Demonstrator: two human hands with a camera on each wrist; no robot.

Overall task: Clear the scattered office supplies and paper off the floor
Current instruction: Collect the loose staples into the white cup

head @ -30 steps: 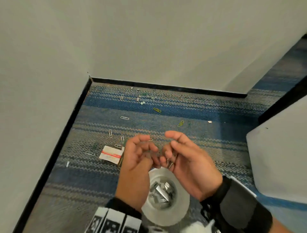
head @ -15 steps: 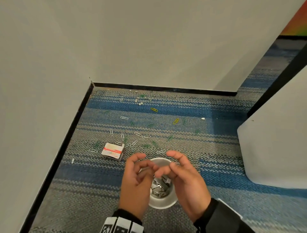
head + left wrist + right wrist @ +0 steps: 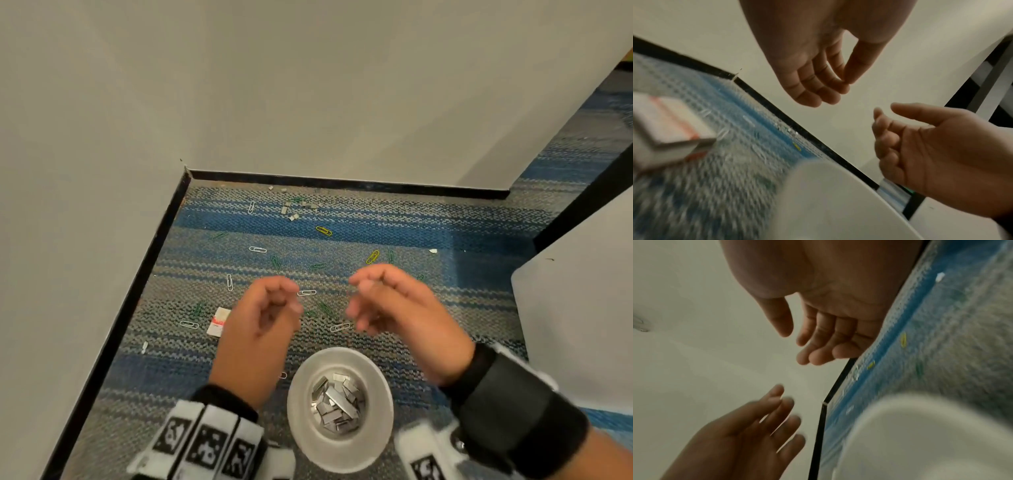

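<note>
A white cup (image 3: 301, 404) holding several staple strips stands on the striped carpet just in front of me. My left hand (image 3: 291, 298) and right hand (image 3: 352, 301) hover apart beyond it, fingers loosely curled, both empty. Several paper clips, white (image 3: 257, 249), green (image 3: 275, 262) and yellow (image 3: 323, 230), lie scattered on the carpet past the hands. A small red-and-white staple box (image 3: 217, 322) lies left of my left hand. Loose staple bits (image 3: 291, 209) sit near the far baseboard. The left wrist view shows the left hand (image 3: 838, 91) with nothing in it.
White walls with black baseboard (image 3: 342, 183) close the corner at left and far side. A white panel (image 3: 575, 308) stands at the right. A tiny paper scrap (image 3: 433, 251) lies on the blue stripe. The cup's side (image 3: 931, 443) fills the right wrist view's lower corner.
Both hands were close together above the cup; now they have spread apart and moved forward past it, empty.
</note>
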